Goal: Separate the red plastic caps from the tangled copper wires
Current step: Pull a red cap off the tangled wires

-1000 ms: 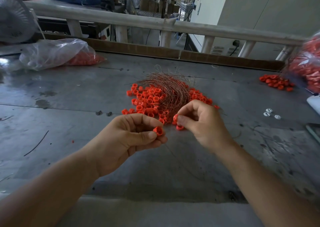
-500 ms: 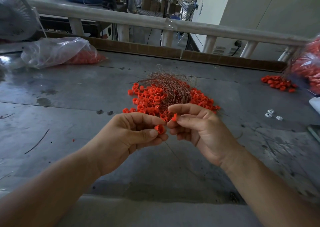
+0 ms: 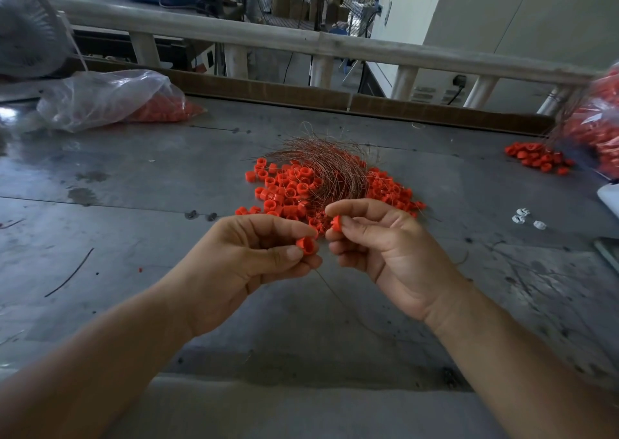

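Note:
A tangle of thin copper wires (image 3: 331,167) lies on the grey metal table (image 3: 134,184), mixed with a heap of small red plastic caps (image 3: 284,190). My left hand (image 3: 248,264) pinches one red cap (image 3: 305,246) between thumb and forefinger, just in front of the heap. My right hand (image 3: 378,247) pinches a second red cap (image 3: 336,222) at its fingertips, close beside the left hand. A single thin wire (image 3: 338,299) trails down from between the hands toward me.
A clear plastic bag (image 3: 110,98) with red caps lies at the back left. A smaller heap of red caps (image 3: 536,158) and another bag of caps (image 3: 599,130) sit at the right. White small parts (image 3: 527,219) lie right of my hands. A fan (image 3: 26,26) stands far left.
My right hand has lifted from the edge of the heap with a cap and turned palm-up, drawing near the left hand. The left hand has kept its cap and hardly moved.

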`<state>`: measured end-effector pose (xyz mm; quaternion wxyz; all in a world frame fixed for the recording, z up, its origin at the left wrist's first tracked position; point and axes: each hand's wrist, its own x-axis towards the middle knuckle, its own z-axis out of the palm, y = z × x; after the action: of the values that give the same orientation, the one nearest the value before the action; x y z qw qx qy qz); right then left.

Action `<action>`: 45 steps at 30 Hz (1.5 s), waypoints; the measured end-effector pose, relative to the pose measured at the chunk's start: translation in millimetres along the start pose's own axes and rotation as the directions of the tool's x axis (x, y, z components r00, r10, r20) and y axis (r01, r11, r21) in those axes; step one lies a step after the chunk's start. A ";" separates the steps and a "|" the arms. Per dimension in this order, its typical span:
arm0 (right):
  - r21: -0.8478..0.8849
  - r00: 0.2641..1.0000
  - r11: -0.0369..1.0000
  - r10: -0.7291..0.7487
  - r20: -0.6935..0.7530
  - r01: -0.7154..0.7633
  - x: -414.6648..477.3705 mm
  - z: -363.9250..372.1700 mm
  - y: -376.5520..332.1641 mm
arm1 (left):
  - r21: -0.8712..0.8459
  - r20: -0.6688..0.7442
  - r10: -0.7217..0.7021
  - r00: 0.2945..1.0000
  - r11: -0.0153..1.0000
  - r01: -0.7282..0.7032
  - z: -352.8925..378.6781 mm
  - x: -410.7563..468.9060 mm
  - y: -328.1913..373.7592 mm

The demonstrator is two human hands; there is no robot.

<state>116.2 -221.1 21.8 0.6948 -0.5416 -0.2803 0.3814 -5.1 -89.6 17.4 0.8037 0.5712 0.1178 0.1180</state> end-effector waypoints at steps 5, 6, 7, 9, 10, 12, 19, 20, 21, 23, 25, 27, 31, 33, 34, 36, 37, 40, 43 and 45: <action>-0.053 1.000 0.998 -0.024 0.008 0.024 -2.6 1.2 2.5 | 0.007 -0.004 0.006 1.000 1.000 -0.006 0.0 -0.5 1.3; -0.095 0.999 0.994 -0.049 0.009 0.050 -3.2 1.5 3.2 | 0.011 -0.007 0.010 1.000 1.000 -0.010 0.2 -0.6 1.4; -0.148 0.997 0.985 -0.082 0.008 0.082 -3.3 2.4 4.2 | 0.014 -0.011 0.016 1.000 1.000 -0.016 0.6 -0.9 1.4; -0.283 0.984 0.944 -0.176 0.004 0.170 -3.3 5.4 6.1 | 0.023 -0.018 0.032 0.999 0.999 -0.031 1.8 -1.6 1.5; -0.348 0.973 0.911 -0.232 0.008 0.220 -3.3 7.3 7.1 | 0.029 -0.025 0.040 0.999 0.999 -0.040 2.3 -1.6 1.4; -0.473 0.942 0.825 -0.332 0.036 0.309 -4.0 10.4 8.9 | 0.032 -0.054 0.054 0.997 0.998 -0.052 2.8 -1.1 0.9; -0.580 0.899 0.717 -0.434 0.061 0.386 -7.1 15.5 12.7 | 0.065 -0.100 0.083 0.992 0.995 -0.076 4.6 -1.5 1.4; -0.593 0.893 0.703 -0.445 0.065 0.393 -7.2 15.9 12.5 | 0.071 -0.100 0.085 0.991 0.994 -0.078 4.5 -1.6 1.4; -0.601 0.888 0.692 -0.455 0.066 0.400 -7.3 16.1 12.4 | 0.078 -0.101 0.088 0.991 0.994 -0.080 4.2 -1.5 1.3; -0.613 0.880 0.675 -0.470 0.071 0.411 -7.3 16.3 12.3 | 0.093 -0.102 0.094 0.990 0.992 -0.085 3.7 -1.4 1.0; -0.627 0.871 0.656 -0.485 0.078 0.421 -7.4 16.8 12.6 | 0.111 -0.098 0.100 0.990 0.990 -0.089 3.5 -1.7 0.9; -0.643 0.858 0.630 -0.505 0.088 0.436 -7.4 16.7 13.1 | 0.127 -0.092 0.106 0.990 0.987 -0.094 3.3 -2.1 0.5; -0.674 0.837 0.580 -0.538 0.105 0.457 -7.1 15.8 13.8 | 0.127 -0.081 0.099 0.992 0.988 -0.088 3.0 -2.3 0.0; -0.683 0.832 0.567 -0.544 0.110 0.461 -7.2 15.3 13.8 | 0.135 -0.073 0.097 0.993 0.987 -0.086 3.0 -2.5 -0.2; -0.686 0.829 0.561 -0.547 0.113 0.463 -7.5 15.3 13.6 | 0.140 -0.068 0.096 0.993 0.986 -0.086 2.8 -2.5 -0.3; -0.693 0.821 0.545 -0.558 0.119 0.471 -7.8 15.4 13.0 | 0.139 -0.061 0.093 0.994 0.987 -0.084 2.7 -2.5 -0.4; -0.697 0.815 0.535 -0.566 0.124 0.477 -7.8 15.1 12.7 | 0.134 -0.061 0.091 0.994 0.988 -0.082 2.6 -2.5 -0.6; -0.711 0.801 0.499 -0.579 0.152 0.496 -7.3 13.4 12.3 | 0.118 -0.050 0.095 0.994 0.989 -0.088 3.4 -2.8 -1.1; -0.730 0.785 0.454 -0.592 0.181 0.511 -6.9 12.5 12.8 | 0.132 -0.053 0.121 0.991 0.985 -0.113 4.2 -2.8 -2.0; -0.735 0.778 0.439 -0.600 0.188 0.516 -6.8 12.5 13.1 | 0.143 -0.063 0.143 0.988 0.981 -0.133 4.9 -2.7 -2.4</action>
<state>99.5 -218.4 12.5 0.5036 -0.6735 -0.5388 -0.0496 -6.0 -95.6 16.8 0.7473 0.6276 0.1149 0.1858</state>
